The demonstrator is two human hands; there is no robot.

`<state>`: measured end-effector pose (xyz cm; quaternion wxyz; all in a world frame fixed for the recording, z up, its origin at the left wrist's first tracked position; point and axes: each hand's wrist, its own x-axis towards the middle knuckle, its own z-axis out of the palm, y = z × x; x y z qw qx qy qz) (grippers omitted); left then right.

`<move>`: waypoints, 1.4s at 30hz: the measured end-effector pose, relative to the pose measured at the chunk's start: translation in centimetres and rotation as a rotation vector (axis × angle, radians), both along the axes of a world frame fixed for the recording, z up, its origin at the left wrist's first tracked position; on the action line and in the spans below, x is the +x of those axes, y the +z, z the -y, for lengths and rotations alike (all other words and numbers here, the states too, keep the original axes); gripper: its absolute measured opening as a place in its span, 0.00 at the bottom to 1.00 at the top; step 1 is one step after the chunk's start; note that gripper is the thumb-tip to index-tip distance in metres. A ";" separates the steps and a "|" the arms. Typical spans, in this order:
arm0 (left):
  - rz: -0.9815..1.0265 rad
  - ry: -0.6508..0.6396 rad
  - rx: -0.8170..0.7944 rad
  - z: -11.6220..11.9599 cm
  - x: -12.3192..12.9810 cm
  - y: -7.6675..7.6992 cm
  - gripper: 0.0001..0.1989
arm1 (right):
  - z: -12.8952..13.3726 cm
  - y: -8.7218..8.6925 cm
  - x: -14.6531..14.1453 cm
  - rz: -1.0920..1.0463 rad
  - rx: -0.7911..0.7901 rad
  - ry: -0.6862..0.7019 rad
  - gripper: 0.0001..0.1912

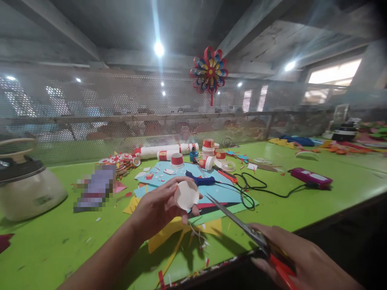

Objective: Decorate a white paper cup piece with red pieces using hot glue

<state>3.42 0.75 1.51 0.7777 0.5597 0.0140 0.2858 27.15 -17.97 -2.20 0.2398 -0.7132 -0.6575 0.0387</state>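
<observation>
My left hand (163, 203) is wrapped round a white paper cup (186, 195), its open mouth turned toward me. A thin white strip (196, 230) hangs below the cup. My right hand (298, 251) grips scissors (242, 227) with red handles; their blades point up and left toward the cup without touching it. Behind the cup, a blue glue gun (201, 179) lies on light blue paper sheets (232, 194). Yellow paper (163, 237) and small scraps lie beneath my left hand.
Red-and-white cups (177, 160) and a long stacked cup tube (157, 150) stand or lie farther back. A purple box (311, 177) with a black cord is at right, a cream kettle (33, 189) at left. A paper flower (211, 72) hangs by the mesh.
</observation>
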 end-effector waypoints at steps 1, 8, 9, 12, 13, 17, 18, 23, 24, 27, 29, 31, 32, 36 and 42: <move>0.004 0.006 -0.019 0.0 0.0 0.0 0.14 | -0.5 0.2 0.3 0.007 -0.006 -0.010 0.21; -0.041 0.110 -0.158 0.0 0.0 0.5 0.17 | -4.1 2.1 0.7 0.013 -0.069 0.002 0.23; -0.042 0.108 -0.173 -0.1 0.0 0.5 0.17 | -4.6 2.2 0.6 0.006 -0.079 0.011 0.23; -0.025 0.090 -0.224 -0.4 0.0 0.4 0.18 | -5.7 2.2 0.5 0.007 -0.084 0.021 0.23; -0.020 0.087 -0.238 -0.5 0.0 0.3 0.18 | -6.0 1.9 0.6 0.017 -0.079 0.015 0.23; -0.011 0.092 -0.274 -0.9 0.0 0.1 0.20 | -7.1 0.8 1.1 0.090 -0.103 -0.025 0.24; -0.006 0.093 -0.281 -0.9 0.0 0.1 0.20 | -7.4 0.5 1.2 0.112 -0.115 -0.036 0.25; 0.009 0.061 -0.299 -1.0 -0.1 0.1 0.18 | -7.8 -0.3 1.1 0.184 -0.096 -0.026 0.24; 0.010 0.047 -0.298 -1.0 -0.2 0.1 0.18 | -7.7 -0.4 1.1 0.197 -0.092 -0.016 0.23; 0.016 0.035 -0.286 -1.0 -0.3 0.1 0.18 | -7.7 -0.9 1.3 0.280 -0.063 -0.001 0.21; 0.012 0.063 -0.292 -1.1 -0.3 0.0 0.17 | -7.7 -1.2 1.5 0.361 -0.008 0.011 0.20; 0.006 0.101 -0.310 -1.3 -0.3 0.0 0.16 | -7.5 -1.2 1.5 0.430 0.079 0.045 0.17; 0.008 0.115 -0.317 -1.4 -0.3 0.0 0.16 | -7.2 -1.1 1.4 0.448 0.132 0.069 0.15; 0.020 0.141 -0.333 -1.5 -0.2 0.0 0.13 | -5.9 0.3 0.1 0.336 0.316 0.184 0.13; 0.017 0.107 -0.309 -1.6 -0.1 -0.4 0.12 | -7.0 4.0 -3.1 -0.052 0.302 0.197 0.23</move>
